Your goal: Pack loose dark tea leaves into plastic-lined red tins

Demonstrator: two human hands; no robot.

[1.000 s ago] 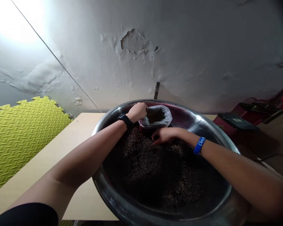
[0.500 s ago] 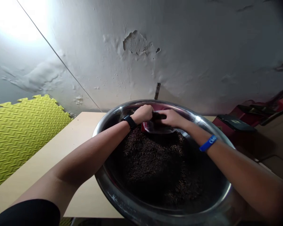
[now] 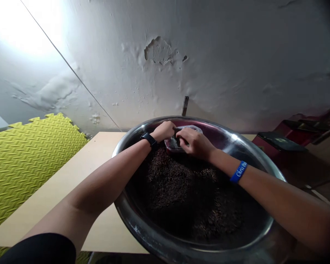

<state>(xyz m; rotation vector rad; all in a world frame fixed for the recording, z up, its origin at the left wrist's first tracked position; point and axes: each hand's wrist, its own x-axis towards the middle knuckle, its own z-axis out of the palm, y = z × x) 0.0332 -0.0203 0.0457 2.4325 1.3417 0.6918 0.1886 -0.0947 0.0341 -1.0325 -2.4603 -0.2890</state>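
A big steel basin [image 3: 143, 234] stands on a pale wooden table [image 3: 79, 179] and holds a heap of dark loose tea leaves [image 3: 187, 198]. At its far side sits a red container lined with a clear plastic bag [image 3: 191, 128]. My left hand [image 3: 165, 131], with a black watch at the wrist, is closed on the bag's left rim. My right hand [image 3: 194, 141], with a blue wristband, lies over the bag's mouth with fingers curled into it; what they hold is hidden.
A cracked, peeling white wall [image 3: 181, 55] rises just behind the basin. Yellow foam mats [image 3: 24, 154] lie at the left. Dark red boxes and a black tray [image 3: 280, 141] are stacked at the right, beside the table.
My right hand rose from the heap of leaves to the bag's mouth and now covers it. My left hand stayed on the bag's rim.
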